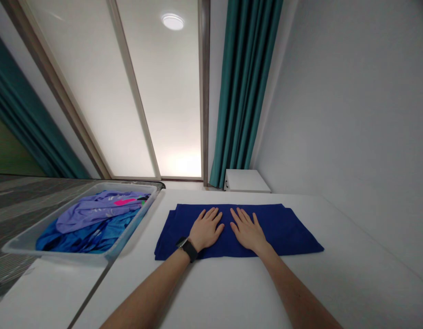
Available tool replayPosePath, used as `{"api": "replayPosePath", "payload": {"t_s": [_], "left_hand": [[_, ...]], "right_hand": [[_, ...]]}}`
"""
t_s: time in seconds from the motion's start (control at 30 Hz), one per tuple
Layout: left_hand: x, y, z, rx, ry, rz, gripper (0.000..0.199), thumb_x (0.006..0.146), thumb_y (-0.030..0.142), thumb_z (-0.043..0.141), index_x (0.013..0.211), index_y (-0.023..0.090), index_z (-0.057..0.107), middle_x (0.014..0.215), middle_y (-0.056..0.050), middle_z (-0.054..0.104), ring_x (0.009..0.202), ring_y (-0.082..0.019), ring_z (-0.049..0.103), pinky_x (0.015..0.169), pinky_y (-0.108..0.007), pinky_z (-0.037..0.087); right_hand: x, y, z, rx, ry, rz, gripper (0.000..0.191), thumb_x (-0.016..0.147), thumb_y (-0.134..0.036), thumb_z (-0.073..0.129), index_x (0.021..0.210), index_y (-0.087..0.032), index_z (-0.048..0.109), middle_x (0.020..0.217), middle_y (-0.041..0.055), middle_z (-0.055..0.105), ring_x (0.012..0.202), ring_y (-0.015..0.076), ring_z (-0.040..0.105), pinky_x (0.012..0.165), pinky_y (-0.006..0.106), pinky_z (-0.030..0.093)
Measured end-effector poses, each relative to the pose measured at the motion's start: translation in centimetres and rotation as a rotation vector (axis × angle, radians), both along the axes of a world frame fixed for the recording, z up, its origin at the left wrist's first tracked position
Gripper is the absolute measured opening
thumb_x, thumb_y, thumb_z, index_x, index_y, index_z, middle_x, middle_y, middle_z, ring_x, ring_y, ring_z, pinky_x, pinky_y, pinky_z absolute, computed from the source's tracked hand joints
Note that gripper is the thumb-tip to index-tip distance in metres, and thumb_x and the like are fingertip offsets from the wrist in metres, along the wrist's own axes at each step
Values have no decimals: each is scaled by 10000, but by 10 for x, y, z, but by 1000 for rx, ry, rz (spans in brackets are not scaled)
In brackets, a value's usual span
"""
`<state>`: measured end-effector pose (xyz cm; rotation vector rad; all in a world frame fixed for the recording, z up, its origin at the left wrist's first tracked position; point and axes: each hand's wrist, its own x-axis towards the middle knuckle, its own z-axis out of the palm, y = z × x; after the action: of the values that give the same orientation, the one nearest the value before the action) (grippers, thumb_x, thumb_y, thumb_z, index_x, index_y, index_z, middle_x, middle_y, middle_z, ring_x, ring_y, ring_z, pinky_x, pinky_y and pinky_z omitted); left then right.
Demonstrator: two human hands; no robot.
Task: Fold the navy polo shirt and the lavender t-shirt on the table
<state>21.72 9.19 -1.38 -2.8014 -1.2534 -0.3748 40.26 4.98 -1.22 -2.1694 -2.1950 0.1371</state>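
Note:
A dark blue piece of folded cloth (287,233) lies flat and wide on the white table (232,292). Its layers do not quite line up at the left and right ends, and its exact kind cannot be made out. My left hand (206,228), with a black watch on the wrist, rests palm down on the cloth, left of its middle. Just to the right, my right hand (247,230) presses flat on the same cloth. Both hands have their fingers stretched out, and neither grips anything.
A translucent plastic bin (105,260) at the left holds crumpled purple and blue clothes (98,212). Behind the table stand a small white cabinet (247,180) and a teal curtain (247,91). A grey-white wall (351,114) runs along the right.

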Motion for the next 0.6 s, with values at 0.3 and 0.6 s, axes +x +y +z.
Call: {"api": "replayPosePath", "payload": {"t_s": [0.3, 0.6], "left_hand": [[-1, 3, -4, 39, 26, -28, 487, 1018, 377, 277, 1427, 192, 465, 1515, -78, 423, 1425, -218, 337, 1159, -463, 290], [0, 5, -8, 54, 37, 5, 503, 1013, 369, 284, 1424, 140, 461, 1526, -104, 396, 1436, -212, 318, 1178, -434, 266]], "right_hand": [[-10, 8, 7, 74, 3, 61, 598, 958, -298, 240, 1526, -116, 275, 1596, 84, 219, 1474, 220, 178, 1188, 497, 107], [-17, 30, -1, 80, 59, 67, 593, 957, -294, 243, 1520, -115, 289, 1603, 72, 205, 1481, 200, 145, 1189, 461, 131]]}}
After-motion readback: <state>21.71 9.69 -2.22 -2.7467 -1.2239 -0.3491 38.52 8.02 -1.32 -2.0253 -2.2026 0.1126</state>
